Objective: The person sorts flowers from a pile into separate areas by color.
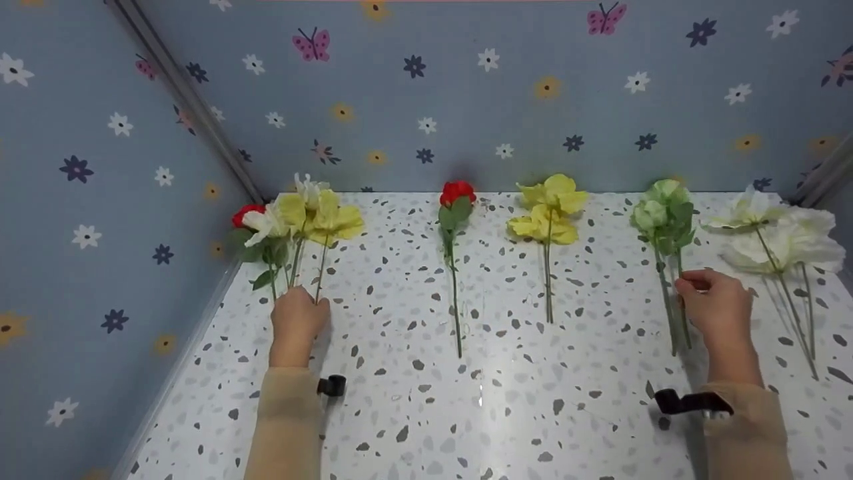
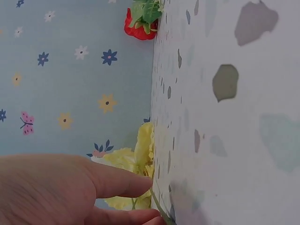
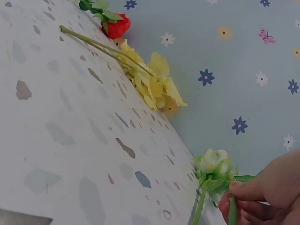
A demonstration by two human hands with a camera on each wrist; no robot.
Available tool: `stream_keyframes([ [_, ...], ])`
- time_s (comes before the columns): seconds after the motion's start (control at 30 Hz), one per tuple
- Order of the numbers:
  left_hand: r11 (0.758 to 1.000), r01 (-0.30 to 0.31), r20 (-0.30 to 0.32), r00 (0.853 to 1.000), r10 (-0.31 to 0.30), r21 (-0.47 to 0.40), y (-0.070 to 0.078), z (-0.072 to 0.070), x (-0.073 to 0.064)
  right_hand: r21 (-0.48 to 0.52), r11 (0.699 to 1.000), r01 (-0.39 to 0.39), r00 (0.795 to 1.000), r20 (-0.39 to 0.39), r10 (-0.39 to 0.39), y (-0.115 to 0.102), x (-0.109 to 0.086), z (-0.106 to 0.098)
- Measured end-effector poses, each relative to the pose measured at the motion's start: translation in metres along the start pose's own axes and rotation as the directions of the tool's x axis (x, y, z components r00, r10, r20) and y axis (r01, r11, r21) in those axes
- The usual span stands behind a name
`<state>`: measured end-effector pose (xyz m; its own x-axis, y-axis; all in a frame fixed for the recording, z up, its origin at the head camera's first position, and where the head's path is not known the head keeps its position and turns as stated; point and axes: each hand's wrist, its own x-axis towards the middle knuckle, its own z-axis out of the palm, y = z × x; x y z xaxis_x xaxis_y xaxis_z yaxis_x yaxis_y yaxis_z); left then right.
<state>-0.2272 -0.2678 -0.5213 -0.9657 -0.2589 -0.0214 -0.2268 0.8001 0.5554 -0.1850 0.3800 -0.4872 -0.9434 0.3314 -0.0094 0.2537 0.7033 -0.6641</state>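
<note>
At the left of the table, a bunch holds yellow flowers (image 1: pixel 338 223), white flowers (image 1: pixel 266 225) and a partly hidden red one. My left hand (image 1: pixel 300 323) is at their stems; the left wrist view has its thumb and finger (image 2: pixel 123 183) pinching a thin green stem (image 2: pixel 161 205) below a yellow bloom. On the right lie pale green flowers (image 1: pixel 660 207) with leaves, two stems reaching toward me. One of these, a green stem (image 3: pixel 232 211), is pinched between the thumb and fingers of my right hand (image 1: pixel 720 310). The lower ends of the left bunch's stems are hidden by my left hand.
Between the hands lie a red flower (image 1: pixel 458 193) and a pair of yellow flowers (image 1: pixel 550 200), stems toward me. Large white flowers (image 1: pixel 786 240) lie beyond my right hand. The speckled table (image 1: pixel 500 400) meets a blue patterned back wall (image 1: pixel 466 107) and left wall (image 1: pixel 86 267).
</note>
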Motion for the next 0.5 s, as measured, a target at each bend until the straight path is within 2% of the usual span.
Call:
stream_keyframes([
  [0.03,1.000,0.001,0.002,1.000,-0.001,-0.004,-0.002,0.001,0.001,-0.015,1.000,0.011,1.000,0.001,-0.011,0.000,0.000,0.001],
  [0.07,1.000,0.024,0.016,1.000,-0.025,0.010,0.007,-0.004,-0.004,-0.025,0.999,0.019,1.000,0.000,-0.019,0.000,0.000,0.003],
  [0.13,1.000,-0.001,-0.004,1.000,0.001,0.017,-0.006,0.005,0.004,-0.046,0.998,0.038,0.999,0.001,-0.038,0.000,0.000,0.006],
  [0.17,1.000,-0.003,-0.005,1.000,0.003,0.015,-0.006,0.005,0.003,-0.054,0.997,0.046,0.999,0.005,-0.046,0.000,0.000,0.007],
  [0.2,1.000,0.015,0.004,1.000,-0.015,0.015,0.001,0.001,-0.001,-0.060,0.997,0.055,0.998,0.009,-0.054,0.001,0.000,0.008],
  [0.3,0.999,-0.020,-0.034,0.999,0.021,0.036,0.003,0.001,-0.004,-0.061,0.996,0.063,0.998,0.025,-0.062,0.001,-0.001,0.010],
  [0.37,0.999,-0.024,-0.035,0.999,0.026,0.040,0.018,-0.008,-0.015,-0.059,0.996,0.060,0.998,0.033,-0.058,0.001,-0.001,0.010],
  [0.5,0.998,-0.031,-0.037,0.999,0.033,0.052,0.027,-0.012,-0.022,-0.063,0.997,0.043,0.997,0.060,-0.039,0.000,-0.002,0.008],
])
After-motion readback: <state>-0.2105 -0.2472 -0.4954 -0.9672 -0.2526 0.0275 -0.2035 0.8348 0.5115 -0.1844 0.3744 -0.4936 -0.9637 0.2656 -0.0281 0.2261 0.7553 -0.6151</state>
